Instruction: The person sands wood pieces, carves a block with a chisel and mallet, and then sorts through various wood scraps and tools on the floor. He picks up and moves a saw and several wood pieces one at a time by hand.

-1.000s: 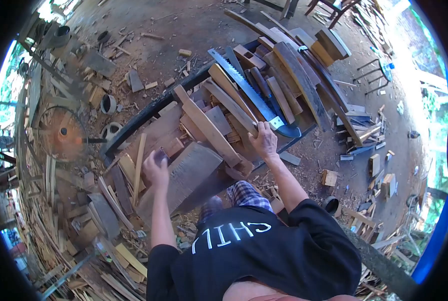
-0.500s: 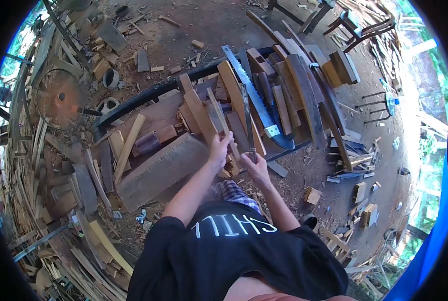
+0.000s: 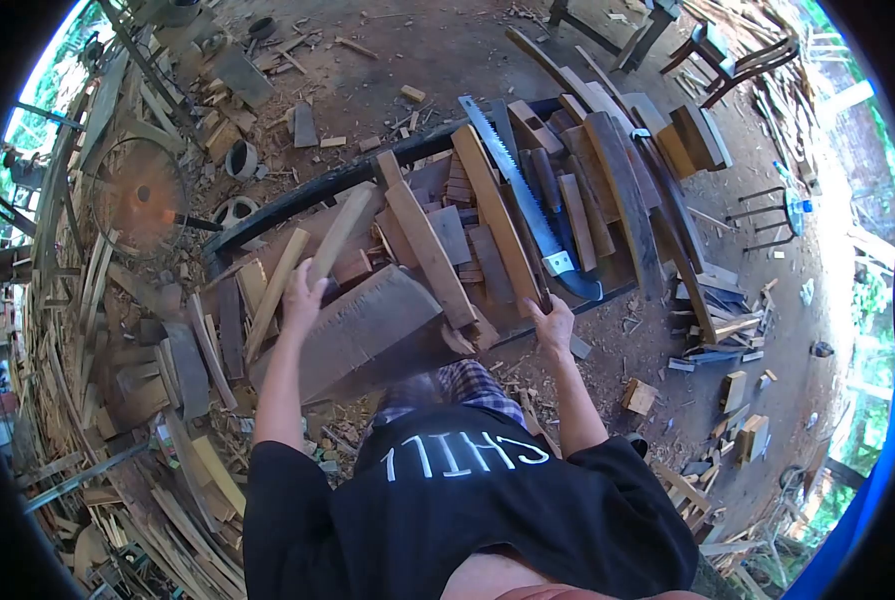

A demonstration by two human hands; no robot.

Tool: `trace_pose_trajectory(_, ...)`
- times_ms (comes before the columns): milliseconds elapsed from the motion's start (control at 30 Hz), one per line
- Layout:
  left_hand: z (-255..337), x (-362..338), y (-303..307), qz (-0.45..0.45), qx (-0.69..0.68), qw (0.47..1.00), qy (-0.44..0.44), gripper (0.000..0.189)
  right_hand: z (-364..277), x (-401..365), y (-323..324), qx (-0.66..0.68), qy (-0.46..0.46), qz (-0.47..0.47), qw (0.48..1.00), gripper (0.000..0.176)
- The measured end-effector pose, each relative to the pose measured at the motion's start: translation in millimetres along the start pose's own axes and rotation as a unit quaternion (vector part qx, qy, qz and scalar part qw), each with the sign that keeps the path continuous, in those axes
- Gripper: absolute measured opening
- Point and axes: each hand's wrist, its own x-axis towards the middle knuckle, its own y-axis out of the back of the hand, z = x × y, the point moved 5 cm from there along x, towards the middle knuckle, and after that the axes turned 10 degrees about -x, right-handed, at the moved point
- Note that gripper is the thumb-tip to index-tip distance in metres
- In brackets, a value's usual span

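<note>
Tan and brown timber [image 3: 489,205] around a blue saw [image 3: 527,207]
At one o'clock the saw's blade [image 3: 502,160] is bright blue, its plate [image 3: 558,262] whitish, its handle [image 3: 584,289] dark teal. At ten, a wood strip [image 3: 343,228] is pale tan; at eight, a board [image 3: 367,330] is grey-brown. At six, a black shirt [image 3: 417,520] bears white lettering [image 3: 458,457]; at five, trousers [image 3: 482,385] show purple-blue and white checks. Farther out, a disc [image 3: 144,192] at ten is rusty orange and a sheet [image 3: 872,490] at four vivid blue.
</note>
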Motion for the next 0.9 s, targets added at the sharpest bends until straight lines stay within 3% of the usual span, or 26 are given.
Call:
trace_pose_trajectory(100, -26.3, -7.8, 38.0, -0.008, 0.091, 0.996, 0.020, 0.050, -3.1, -4.6, -2.9, 0.020, -0.030, -0.037, 0.999, 0.039)
trace_pose_trajectory(167, -37.4, -14.7, 51.8, -0.017, 0.117, 0.992, 0.034, 0.051, -36.3, -16.7, 21.2, -0.075, 0.020, 0.124, 0.989, 0.035)
trace_pose_trajectory(233, -44.6, -21.1, 56.5, -0.029, 0.141, 0.989, 0.045, 0.052, -56.8, -25.4, 25.5, -0.086, 0.039, 0.149, 0.984, 0.032)
trace_pose_trajectory(333, -45.6, -29.3, 62.0, -0.003, 0.182, 0.983, 0.010, 0.052, -102.2, -38.4, 15.3, -0.039, 0.143, 0.102, 0.984, 0.024)
trace_pose_trajectory(400, -49.4, -28.5, 56.1, -0.029, 0.217, 0.974, 0.064, 0.053, -106.0, -37.5, -16.1, -0.041, 0.129, 0.055, 0.989, 0.026)
trace_pose_trajectory(467, -78.9, -27.9, 49.6, -0.013, 0.152, 0.987, 0.050, 0.053, -118.3, -33.4, -34.7, -0.059, 0.109, 0.018, 0.992, 0.032)
trace_pose_trajectory(567, -79.2, -31.9, 51.1, -0.017, 0.132, 0.991, -0.003, 0.052, -128.8, -22.9, -57.1, -0.097, 0.046, -0.059, 0.992, 0.038)
trace_pose_trajectory(633, -73.0, -31.7, 56.4, 0.012, 0.113, 0.993, 0.014, 0.050, -135.7, -22.6, -61.8, -0.109, 0.027, -0.114, 0.987, 0.036)
trace_pose_trajectory(767, -42.2, -26.7, 56.6, 0.011, 0.089, 0.996, 0.009, 0.048, -137.2, -27.2, -59.0, -0.060, 0.003, -0.071, 0.996, 0.032)
trace_pose_trajectory(900, -20.5, -13.5, 34.8, 0.006, 0.040, 0.993, -0.112, 0.046, -130.6, -45.4, -43.5, -0.004, -0.001, -0.064, 0.998, 0.030)
